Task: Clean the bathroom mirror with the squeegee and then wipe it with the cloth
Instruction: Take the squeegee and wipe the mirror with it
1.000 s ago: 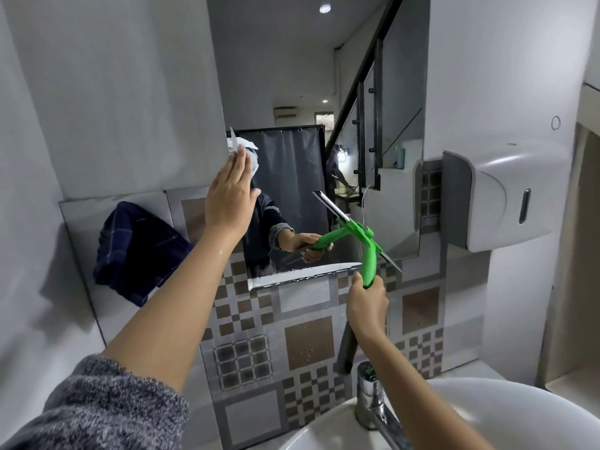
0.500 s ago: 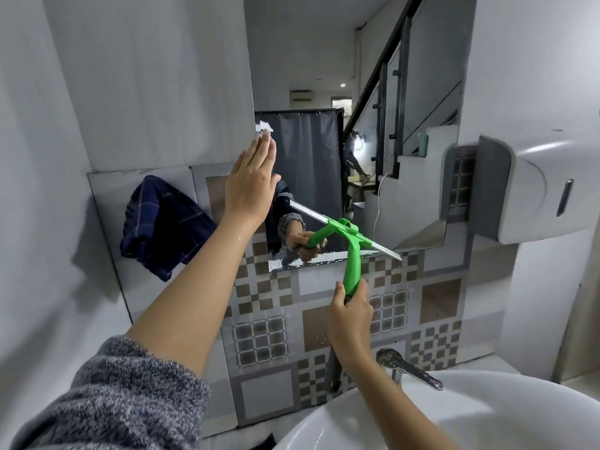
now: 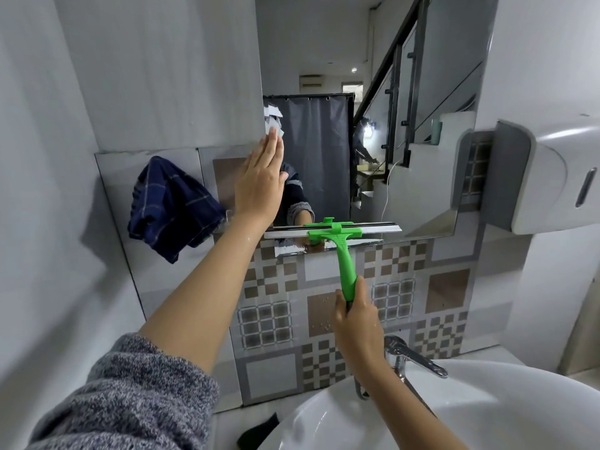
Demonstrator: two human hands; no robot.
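Note:
The bathroom mirror (image 3: 406,125) hangs on the wall above the tiled splashback. My right hand (image 3: 355,315) grips the handle of a green squeegee (image 3: 344,251), whose blade lies level against the mirror's bottom edge. My left hand (image 3: 261,180) rests flat with fingers straight on the mirror's left edge and holds nothing. A dark blue checked cloth (image 3: 170,206) hangs on the wall left of the mirror, just beside my left wrist.
A white basin (image 3: 487,414) with a chrome tap (image 3: 412,354) sits below my right arm. A white and grey dispenser (image 3: 545,177) juts from the wall at the right. A dark object (image 3: 259,431) lies on the ledge left of the basin.
The squeegee has swung from a slant to level and dropped to the mirror's bottom edge. My left hand stays flat on the mirror's left side. The camera moved closer.

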